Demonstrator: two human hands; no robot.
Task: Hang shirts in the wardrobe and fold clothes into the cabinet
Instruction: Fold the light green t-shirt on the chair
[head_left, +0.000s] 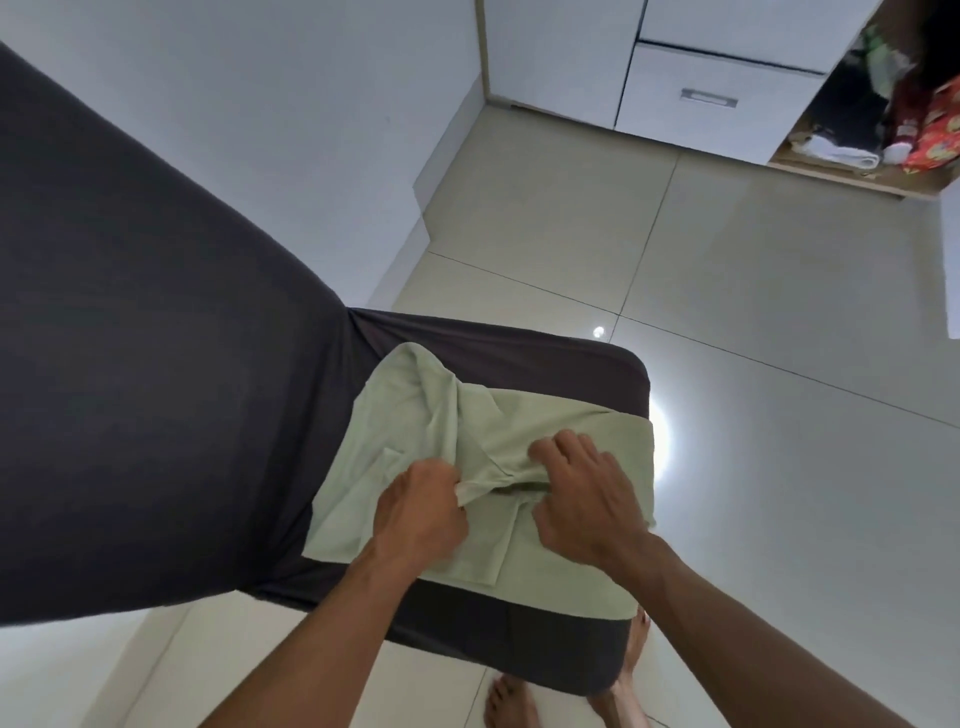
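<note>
Both hands on the green shirt: left hand pinching, right hand seemingly gripping.

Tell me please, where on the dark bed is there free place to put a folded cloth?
The dark grey bed sheet lies bare left of the pale green garment, toward the white wall. A narrow bare strip runs beyond the garment, at the bed corner. The near corner is crowded: left hand and right hand grip the cloth there.

Soft daylight, floor glare, wide-angle warp.
</note>
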